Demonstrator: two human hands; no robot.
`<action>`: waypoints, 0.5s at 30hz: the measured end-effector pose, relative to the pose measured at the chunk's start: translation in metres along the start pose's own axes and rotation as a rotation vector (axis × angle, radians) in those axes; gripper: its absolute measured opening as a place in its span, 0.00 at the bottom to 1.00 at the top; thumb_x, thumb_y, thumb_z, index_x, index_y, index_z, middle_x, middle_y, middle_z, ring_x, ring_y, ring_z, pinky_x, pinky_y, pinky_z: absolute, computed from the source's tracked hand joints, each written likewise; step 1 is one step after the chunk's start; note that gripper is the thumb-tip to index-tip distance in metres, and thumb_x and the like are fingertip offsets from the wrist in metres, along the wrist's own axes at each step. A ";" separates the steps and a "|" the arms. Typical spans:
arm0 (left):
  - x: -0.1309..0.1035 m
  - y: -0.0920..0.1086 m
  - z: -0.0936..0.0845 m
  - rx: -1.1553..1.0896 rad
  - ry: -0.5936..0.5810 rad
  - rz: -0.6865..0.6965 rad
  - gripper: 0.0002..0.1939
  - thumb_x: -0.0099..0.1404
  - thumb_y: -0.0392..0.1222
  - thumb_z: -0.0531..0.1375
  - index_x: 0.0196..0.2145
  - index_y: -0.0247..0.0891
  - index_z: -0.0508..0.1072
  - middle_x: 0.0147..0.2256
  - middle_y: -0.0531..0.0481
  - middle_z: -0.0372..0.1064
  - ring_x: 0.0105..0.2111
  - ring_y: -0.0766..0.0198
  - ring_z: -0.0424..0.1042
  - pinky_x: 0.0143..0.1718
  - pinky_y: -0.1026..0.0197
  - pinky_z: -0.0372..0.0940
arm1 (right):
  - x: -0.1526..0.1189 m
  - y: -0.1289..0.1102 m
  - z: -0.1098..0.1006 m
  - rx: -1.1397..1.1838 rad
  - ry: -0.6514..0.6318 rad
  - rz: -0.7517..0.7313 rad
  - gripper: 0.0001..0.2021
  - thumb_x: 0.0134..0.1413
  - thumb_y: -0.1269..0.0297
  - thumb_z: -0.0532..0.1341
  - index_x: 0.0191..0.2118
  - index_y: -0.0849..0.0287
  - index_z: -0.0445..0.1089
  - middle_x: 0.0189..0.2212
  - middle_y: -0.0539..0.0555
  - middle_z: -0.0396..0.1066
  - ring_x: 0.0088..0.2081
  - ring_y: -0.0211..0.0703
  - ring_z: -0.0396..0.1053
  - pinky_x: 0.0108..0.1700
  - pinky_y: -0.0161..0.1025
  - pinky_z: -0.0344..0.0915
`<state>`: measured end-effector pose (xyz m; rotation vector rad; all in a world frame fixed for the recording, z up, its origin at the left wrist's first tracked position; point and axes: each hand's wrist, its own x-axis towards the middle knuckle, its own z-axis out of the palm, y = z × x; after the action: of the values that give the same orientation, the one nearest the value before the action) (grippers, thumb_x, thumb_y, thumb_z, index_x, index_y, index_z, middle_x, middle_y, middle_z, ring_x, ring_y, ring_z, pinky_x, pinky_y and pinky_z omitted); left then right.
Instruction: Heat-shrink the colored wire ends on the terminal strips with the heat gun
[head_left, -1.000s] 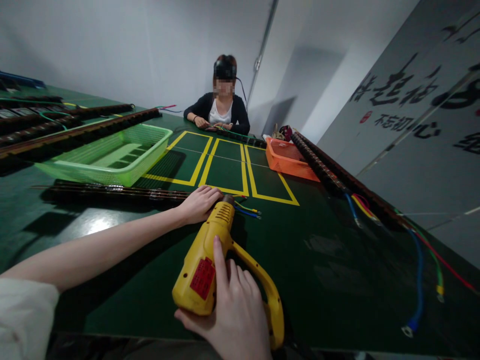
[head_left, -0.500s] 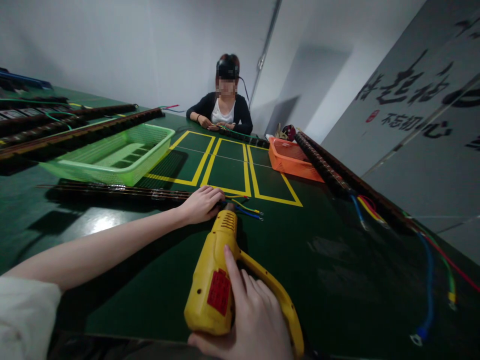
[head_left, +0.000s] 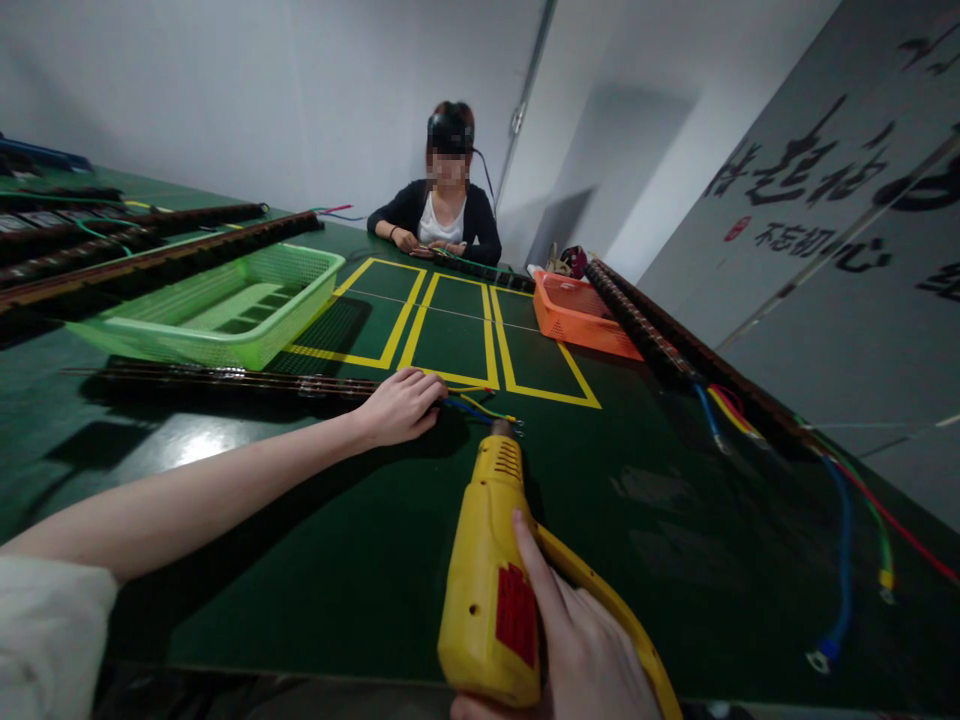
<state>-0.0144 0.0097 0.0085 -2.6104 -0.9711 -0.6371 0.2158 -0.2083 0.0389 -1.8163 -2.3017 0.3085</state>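
Note:
My right hand (head_left: pixel 581 630) is closed around the handle of a yellow heat gun (head_left: pixel 487 570), index finger stretched along its body. The metal nozzle (head_left: pixel 503 428) points away from me and overlaps the ends of several coloured wires (head_left: pixel 480 405) with ring terminals. My left hand (head_left: pixel 403 405) is wrapped over the near end of a long dark bundle of rods (head_left: pixel 247 380), where the blue and yellow-green wires come out. Its fingertips curl over the wires and are partly hidden.
A green basket (head_left: pixel 296 320) stands behind the bundle, with dark bars (head_left: pixel 150 265) across it. An orange basket (head_left: pixel 585 340) and more wired bars (head_left: pixel 645 325) lie at right. Yellow tape rectangles (head_left: pixel 450 370) mark the table. A co-worker (head_left: pixel 442 220) sits opposite, hands on wires.
The heat gun has moved right in my right hand, its nozzle shifting from beside my left fingers to the wires' terminal ends. My left hand stays on the bundle.

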 end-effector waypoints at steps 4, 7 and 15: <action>0.002 0.001 0.001 0.005 0.017 -0.024 0.11 0.67 0.43 0.47 0.40 0.37 0.66 0.40 0.45 0.68 0.41 0.58 0.68 0.45 0.55 0.58 | -0.006 -0.001 0.000 -0.055 0.100 0.074 0.62 0.28 0.48 0.69 0.66 0.52 0.29 0.41 0.56 0.71 0.36 0.54 0.71 0.38 0.46 0.67; 0.003 0.002 0.001 0.007 0.022 -0.057 0.11 0.68 0.43 0.46 0.39 0.37 0.65 0.38 0.46 0.68 0.39 0.59 0.69 0.45 0.56 0.57 | -0.007 -0.011 0.002 -0.105 0.144 0.137 0.62 0.28 0.49 0.69 0.66 0.53 0.30 0.37 0.54 0.72 0.35 0.54 0.71 0.37 0.47 0.66; 0.004 0.003 0.002 -0.037 0.034 -0.098 0.11 0.68 0.42 0.45 0.37 0.36 0.64 0.36 0.46 0.68 0.36 0.61 0.69 0.44 0.57 0.58 | 0.000 -0.033 0.013 -0.157 0.191 0.165 0.64 0.24 0.48 0.69 0.65 0.53 0.28 0.41 0.57 0.71 0.39 0.58 0.71 0.40 0.51 0.67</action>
<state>-0.0089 0.0106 0.0084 -2.5879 -1.0924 -0.7279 0.1813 -0.2161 0.0361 -2.0177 -2.1039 -0.0239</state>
